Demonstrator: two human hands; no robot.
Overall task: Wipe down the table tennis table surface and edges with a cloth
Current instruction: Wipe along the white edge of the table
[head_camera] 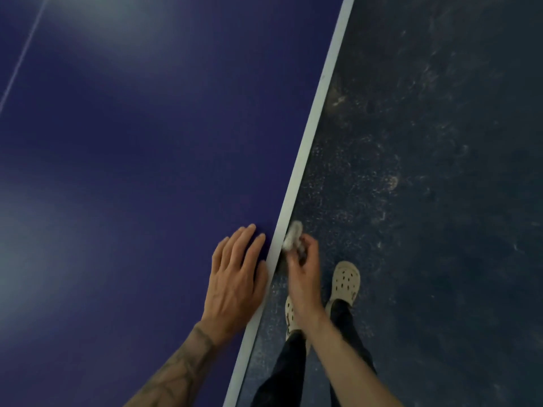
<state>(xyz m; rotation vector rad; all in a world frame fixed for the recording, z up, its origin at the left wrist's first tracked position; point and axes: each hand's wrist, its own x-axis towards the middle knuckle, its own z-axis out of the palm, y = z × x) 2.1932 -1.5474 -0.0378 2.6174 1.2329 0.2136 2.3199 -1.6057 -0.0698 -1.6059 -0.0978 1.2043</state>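
The blue table tennis table (132,171) fills the left of the view, its white edge line (311,136) running diagonally from top right to bottom centre. My left hand (238,277) lies flat on the blue surface beside the edge, fingers straight. My right hand (304,268) is just off the table's side and grips a small bunched white cloth (291,235), which is pressed against the side edge of the table.
Dark speckled floor (440,171) lies to the right of the table. My feet in pale clogs (345,282) and dark trousers stand close to the edge. A thin white centre line (23,54) crosses the table's far left.
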